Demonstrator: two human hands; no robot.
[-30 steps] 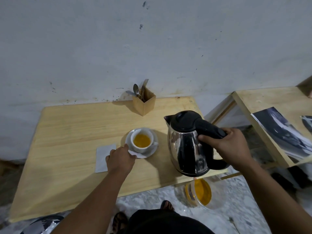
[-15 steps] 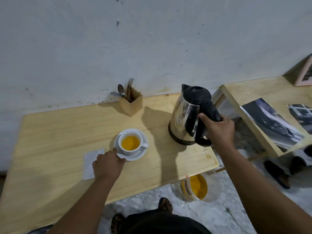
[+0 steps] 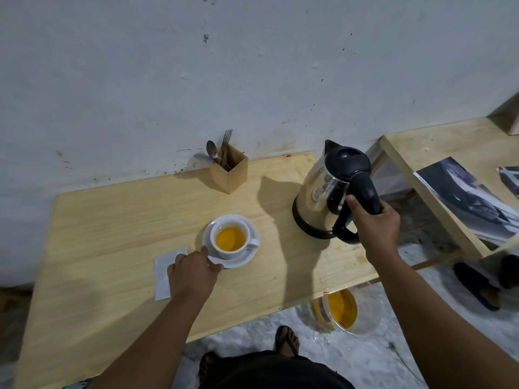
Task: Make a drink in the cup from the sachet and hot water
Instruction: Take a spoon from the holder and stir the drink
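A white cup (image 3: 230, 239) holding orange-yellow liquid stands on a white saucer (image 3: 250, 258) near the middle of the wooden table (image 3: 112, 220). My left hand (image 3: 192, 272) rests at the saucer's near-left rim, fingers touching it. Partly under that hand lies a flat white sachet (image 3: 164, 272). A steel kettle (image 3: 327, 196) with a black lid and handle stands upright at the table's right end. My right hand (image 3: 375, 224) is wrapped around its handle.
A wooden box (image 3: 229, 174) with a spoon and forks stands at the wall. A second wooden table (image 3: 438, 147) with photo prints is on the right. On the floor below sits a clear jug (image 3: 344, 310) with orange contents, and sandals lie nearby.
The kettle went from hanging near the front edge to standing upright at the table's far right. My right hand moved with it. The left hand stayed at the saucer.
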